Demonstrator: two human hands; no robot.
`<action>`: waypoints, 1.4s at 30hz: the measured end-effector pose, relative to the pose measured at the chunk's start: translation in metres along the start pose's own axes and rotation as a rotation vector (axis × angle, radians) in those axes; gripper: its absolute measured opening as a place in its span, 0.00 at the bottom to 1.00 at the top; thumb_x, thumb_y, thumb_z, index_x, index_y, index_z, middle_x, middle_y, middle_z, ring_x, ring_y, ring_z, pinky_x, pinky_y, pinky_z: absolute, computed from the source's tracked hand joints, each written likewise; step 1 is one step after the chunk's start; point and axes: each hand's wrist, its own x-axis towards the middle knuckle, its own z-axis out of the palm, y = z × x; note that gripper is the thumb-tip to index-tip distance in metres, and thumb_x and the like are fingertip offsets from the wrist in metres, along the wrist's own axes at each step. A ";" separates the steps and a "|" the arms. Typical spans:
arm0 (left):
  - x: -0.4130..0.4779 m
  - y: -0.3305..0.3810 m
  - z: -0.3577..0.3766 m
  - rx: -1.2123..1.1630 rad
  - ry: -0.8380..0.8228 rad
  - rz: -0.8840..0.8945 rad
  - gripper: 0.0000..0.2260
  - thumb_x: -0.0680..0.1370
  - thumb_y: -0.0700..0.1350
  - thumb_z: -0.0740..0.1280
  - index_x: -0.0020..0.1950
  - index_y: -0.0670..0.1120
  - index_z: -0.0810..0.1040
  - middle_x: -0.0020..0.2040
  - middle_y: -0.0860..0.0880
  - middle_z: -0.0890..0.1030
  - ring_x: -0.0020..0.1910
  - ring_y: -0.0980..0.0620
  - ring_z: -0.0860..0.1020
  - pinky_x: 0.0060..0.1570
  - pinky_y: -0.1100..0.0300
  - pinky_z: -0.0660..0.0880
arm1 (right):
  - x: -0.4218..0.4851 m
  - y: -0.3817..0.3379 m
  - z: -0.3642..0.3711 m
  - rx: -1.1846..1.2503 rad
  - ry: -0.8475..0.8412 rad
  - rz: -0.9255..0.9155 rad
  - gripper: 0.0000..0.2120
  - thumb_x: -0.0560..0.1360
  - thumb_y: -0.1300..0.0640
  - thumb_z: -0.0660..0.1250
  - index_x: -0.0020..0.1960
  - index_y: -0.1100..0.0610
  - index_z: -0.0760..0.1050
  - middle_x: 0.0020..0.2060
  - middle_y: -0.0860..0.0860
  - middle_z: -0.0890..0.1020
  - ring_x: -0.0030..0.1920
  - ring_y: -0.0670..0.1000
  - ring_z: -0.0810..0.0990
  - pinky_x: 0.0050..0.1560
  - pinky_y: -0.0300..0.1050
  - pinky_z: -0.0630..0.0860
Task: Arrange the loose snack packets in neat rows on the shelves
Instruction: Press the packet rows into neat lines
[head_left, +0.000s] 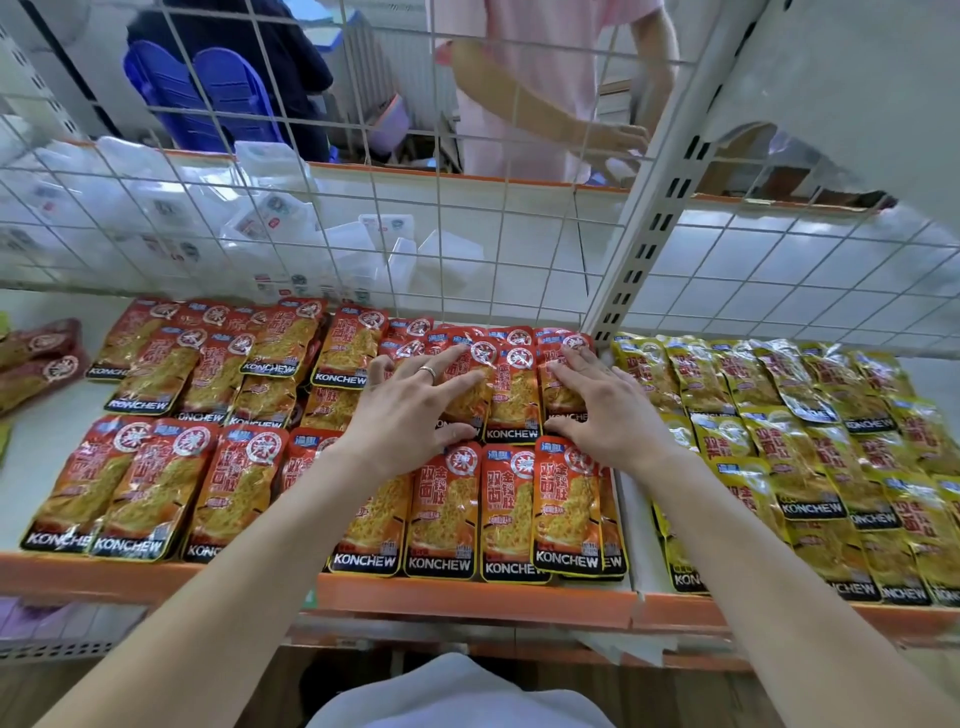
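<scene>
Red Konchew snack packets (514, 384) lie in overlapping rows on the white shelf (41, 447). My left hand (415, 405), a ring on one finger, rests with spread fingers on the back-row red packets near the middle. My right hand (602, 410) lies flat on the rightmost red packets of that row, fingers straight. A front row of red packets (441, 514) sits below my wrists, upright and side by side. Yellow Konchew packets (810, 441) fill the shelf section to the right.
A white wire grid (467, 249) backs the shelf, with a slotted upright post (644, 244) between the red and yellow sections. White plastic packs (280, 218) lie behind the grid. A person in pink (550, 104) stands beyond. Dark red packets (41, 358) sit at far left. An orange shelf lip (467, 597) runs along the front.
</scene>
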 end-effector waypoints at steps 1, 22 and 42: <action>0.000 0.000 0.000 -0.010 0.006 -0.001 0.31 0.78 0.67 0.60 0.79 0.64 0.55 0.82 0.56 0.49 0.78 0.50 0.57 0.71 0.44 0.54 | 0.000 0.000 0.000 -0.002 -0.005 -0.002 0.37 0.77 0.44 0.69 0.80 0.48 0.56 0.80 0.46 0.53 0.80 0.47 0.48 0.78 0.51 0.46; 0.000 0.003 -0.001 -0.087 0.008 -0.034 0.28 0.81 0.63 0.59 0.79 0.60 0.57 0.82 0.55 0.48 0.81 0.51 0.46 0.75 0.40 0.47 | -0.004 -0.002 0.000 0.047 0.025 -0.034 0.32 0.79 0.46 0.66 0.79 0.47 0.57 0.80 0.46 0.52 0.80 0.46 0.46 0.79 0.52 0.43; -0.005 0.008 0.005 -0.061 0.089 -0.132 0.26 0.80 0.62 0.61 0.77 0.58 0.62 0.81 0.54 0.56 0.80 0.49 0.48 0.72 0.41 0.46 | 0.007 -0.044 0.014 -0.097 -0.035 -0.065 0.34 0.80 0.42 0.60 0.81 0.50 0.52 0.80 0.47 0.51 0.80 0.47 0.48 0.78 0.56 0.38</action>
